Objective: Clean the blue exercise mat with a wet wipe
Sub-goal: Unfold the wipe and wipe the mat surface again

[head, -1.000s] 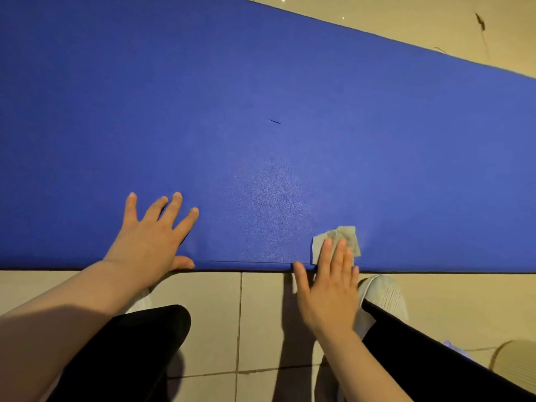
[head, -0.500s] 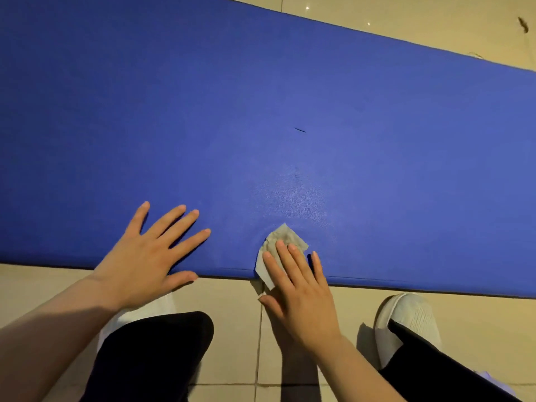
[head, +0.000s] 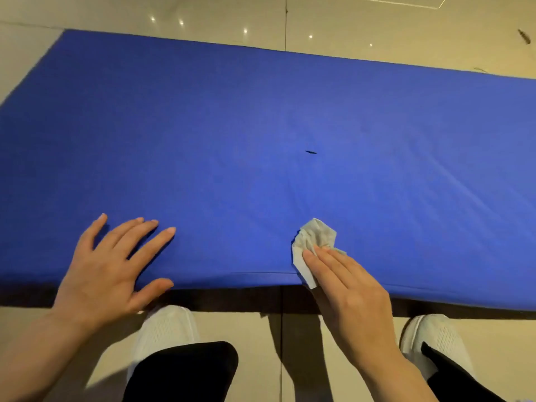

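My right hand (head: pixel 352 288) flat, fingers straight on crumpled wet wipe (head: pixel 314 242), its near part hidden beneath; left hand (head: pixel 111 271) splayed on blue mat (head: pixel 261 126).

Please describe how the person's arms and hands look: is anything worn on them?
Both forearms are bare, with no sleeves in view. The left hand and the right hand wear no gloves, and I see no rings, watch or bracelet. The fingernails are short and look unpainted. No markings show on either arm.
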The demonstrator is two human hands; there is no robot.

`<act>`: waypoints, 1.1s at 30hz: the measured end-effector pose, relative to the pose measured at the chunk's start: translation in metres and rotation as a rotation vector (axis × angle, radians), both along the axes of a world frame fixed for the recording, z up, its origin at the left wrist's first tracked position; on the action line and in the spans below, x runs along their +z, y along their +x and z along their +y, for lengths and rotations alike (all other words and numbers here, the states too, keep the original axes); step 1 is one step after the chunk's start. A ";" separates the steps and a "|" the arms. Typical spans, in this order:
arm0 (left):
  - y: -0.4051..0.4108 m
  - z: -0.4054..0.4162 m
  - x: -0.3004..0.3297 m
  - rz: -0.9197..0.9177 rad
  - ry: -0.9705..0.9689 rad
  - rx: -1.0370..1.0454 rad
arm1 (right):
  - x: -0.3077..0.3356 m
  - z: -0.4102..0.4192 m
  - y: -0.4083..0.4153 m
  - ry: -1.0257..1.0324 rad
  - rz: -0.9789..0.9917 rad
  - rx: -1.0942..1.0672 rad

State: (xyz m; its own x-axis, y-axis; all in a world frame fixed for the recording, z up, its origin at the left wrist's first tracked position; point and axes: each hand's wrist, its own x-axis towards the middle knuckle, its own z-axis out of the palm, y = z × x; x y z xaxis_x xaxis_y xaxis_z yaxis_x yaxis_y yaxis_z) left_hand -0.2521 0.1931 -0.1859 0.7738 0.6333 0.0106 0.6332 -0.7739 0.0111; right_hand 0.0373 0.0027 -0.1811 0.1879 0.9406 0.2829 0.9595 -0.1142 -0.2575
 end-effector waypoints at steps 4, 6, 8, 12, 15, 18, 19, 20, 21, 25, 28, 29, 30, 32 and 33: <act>0.013 0.004 0.029 -0.038 0.122 -0.114 | 0.033 -0.002 0.002 0.118 0.049 -0.086; 0.029 -0.001 0.038 -0.114 0.182 -0.121 | 0.043 -0.007 0.011 0.169 0.027 -0.142; 0.051 -0.008 0.042 -0.176 0.214 -0.102 | 0.048 -0.015 0.027 0.229 -0.004 -0.227; 0.096 -0.012 0.030 -0.064 0.151 -0.148 | 0.023 -0.032 0.055 0.082 0.067 -0.381; 0.124 -0.019 0.011 0.154 0.031 -0.213 | -0.007 -0.043 0.068 -0.185 0.255 -0.461; 0.135 -0.040 -0.009 0.317 -0.054 -0.277 | -0.026 -0.050 0.067 -0.452 0.354 -0.521; 0.134 -0.047 -0.018 0.375 -0.104 -0.267 | -0.034 -0.052 0.061 -0.501 0.311 -0.524; 0.133 -0.051 -0.023 0.426 -0.149 -0.253 | -0.042 -0.052 0.052 -0.530 0.260 -0.515; 0.133 -0.051 -0.024 0.478 -0.173 -0.254 | -0.050 -0.048 0.039 -0.549 0.221 -0.484; 0.136 -0.052 -0.019 0.587 -0.131 -0.293 | -0.072 -0.031 -0.013 -0.515 0.075 -0.216; 0.124 -0.045 -0.021 0.550 -0.147 -0.167 | -0.065 -0.012 -0.040 -0.458 0.059 0.066; 0.119 -0.041 -0.023 0.538 -0.176 -0.104 | -0.065 -0.010 -0.037 -0.449 0.046 0.091; 0.114 -0.037 -0.025 0.489 -0.202 -0.094 | -0.066 -0.010 -0.027 -0.445 0.046 0.044; 0.100 -0.029 -0.029 0.423 -0.211 -0.094 | -0.075 -0.018 0.007 -0.480 0.064 -0.186; 0.094 -0.027 -0.029 0.435 -0.203 -0.068 | -0.080 -0.024 0.024 -0.500 0.067 -0.307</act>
State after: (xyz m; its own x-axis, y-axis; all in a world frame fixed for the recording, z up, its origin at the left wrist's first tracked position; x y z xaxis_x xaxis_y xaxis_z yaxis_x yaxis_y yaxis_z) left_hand -0.1577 0.1660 -0.2149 0.7186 0.5371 -0.4417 0.5611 -0.8230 -0.0880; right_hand 0.0613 -0.0214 -0.2607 0.4745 0.8565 -0.2031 0.8469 -0.5072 -0.1600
